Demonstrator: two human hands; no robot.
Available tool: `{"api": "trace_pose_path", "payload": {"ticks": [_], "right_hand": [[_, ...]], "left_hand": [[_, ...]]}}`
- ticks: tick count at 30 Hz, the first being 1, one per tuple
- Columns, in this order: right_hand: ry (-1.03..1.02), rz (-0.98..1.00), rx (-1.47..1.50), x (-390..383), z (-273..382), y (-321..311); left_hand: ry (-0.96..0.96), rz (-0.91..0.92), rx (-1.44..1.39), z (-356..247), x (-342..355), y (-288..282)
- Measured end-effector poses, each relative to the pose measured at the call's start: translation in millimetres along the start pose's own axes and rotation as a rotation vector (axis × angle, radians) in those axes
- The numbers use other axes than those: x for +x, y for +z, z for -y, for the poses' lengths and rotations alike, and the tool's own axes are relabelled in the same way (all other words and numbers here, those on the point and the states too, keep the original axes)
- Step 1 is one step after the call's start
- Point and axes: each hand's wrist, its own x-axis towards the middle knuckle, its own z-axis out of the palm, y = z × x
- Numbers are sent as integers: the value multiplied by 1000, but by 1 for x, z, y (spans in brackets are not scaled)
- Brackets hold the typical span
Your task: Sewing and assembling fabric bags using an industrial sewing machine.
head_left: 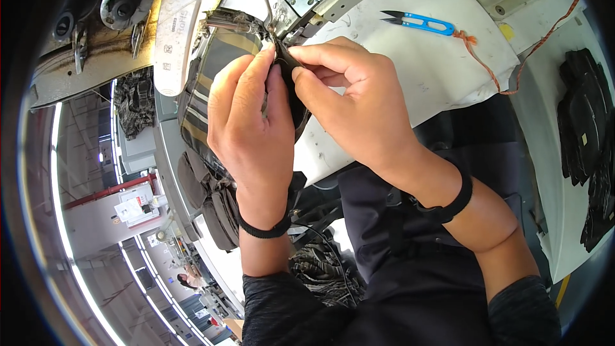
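My left hand (250, 125) and my right hand (355, 102) pinch the dark edge of a camouflage fabric piece (221, 57) with tan stripes, just below the sewing machine's needle area (270, 22). The fingers of my left hand are bent over the edge, thumb against it. My right thumb and forefinger grip the same dark fold from the right, the other fingers curled. Blue-handled thread snips (429, 25) with an orange cord lie on the white work surface (391, 64) to the right.
A lamp with a white housing (170, 41) hangs left of the fabric. Dark fabric pieces (211, 198) sit below left, and more (576, 122) lie on the right-hand table. Camouflage bundles (320, 269) are below. A distant person (189, 280) is at another workstation.
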Motion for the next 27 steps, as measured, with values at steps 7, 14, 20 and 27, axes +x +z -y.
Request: {"api": "trace_pose_path", "payload": {"ticks": [7, 14, 20, 27], "right_hand": [[-148, 15, -245, 1, 5, -2], [-285, 67, -427, 1, -3, -7], [-352, 52, -439, -1, 2, -1], [-299, 42, -377, 0, 1, -4]], "left_hand": [[94, -44, 59, 9, -8, 7], [-87, -36, -122, 4, -10, 9], [54, 31, 58, 6, -3, -7], [-444, 111, -461, -2, 10, -6]]}}
